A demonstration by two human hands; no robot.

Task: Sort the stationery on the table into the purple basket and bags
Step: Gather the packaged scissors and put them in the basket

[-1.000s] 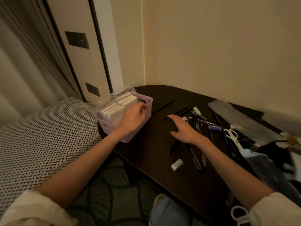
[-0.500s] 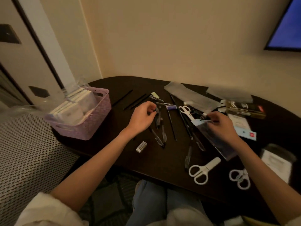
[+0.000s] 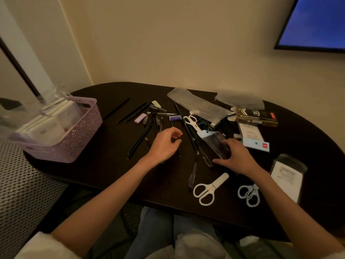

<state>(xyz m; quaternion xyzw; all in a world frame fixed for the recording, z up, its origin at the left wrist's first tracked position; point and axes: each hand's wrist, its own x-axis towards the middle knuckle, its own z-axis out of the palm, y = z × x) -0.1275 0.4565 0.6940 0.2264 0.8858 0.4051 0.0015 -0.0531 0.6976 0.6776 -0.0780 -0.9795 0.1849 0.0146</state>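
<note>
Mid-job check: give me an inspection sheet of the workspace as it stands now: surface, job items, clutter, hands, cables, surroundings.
Surface: dark oval table, against a beige wall.
Job's things: purple basket at the table's left end, holding white packs in clear wrap; loose black pencils and pens mid-table; three white scissors; lilac eraser; clear bag under the right hand.
Clutter: grey pouches at the back, a black-and-gold box, paper cards.
Hands: left hand loosely curled over the pens, whether it pinches one cannot be told; right hand presses on the clear bag.
Cables: nothing seen.
Surroundings: wall screen upper right; woven grey upholstery at left.
</note>
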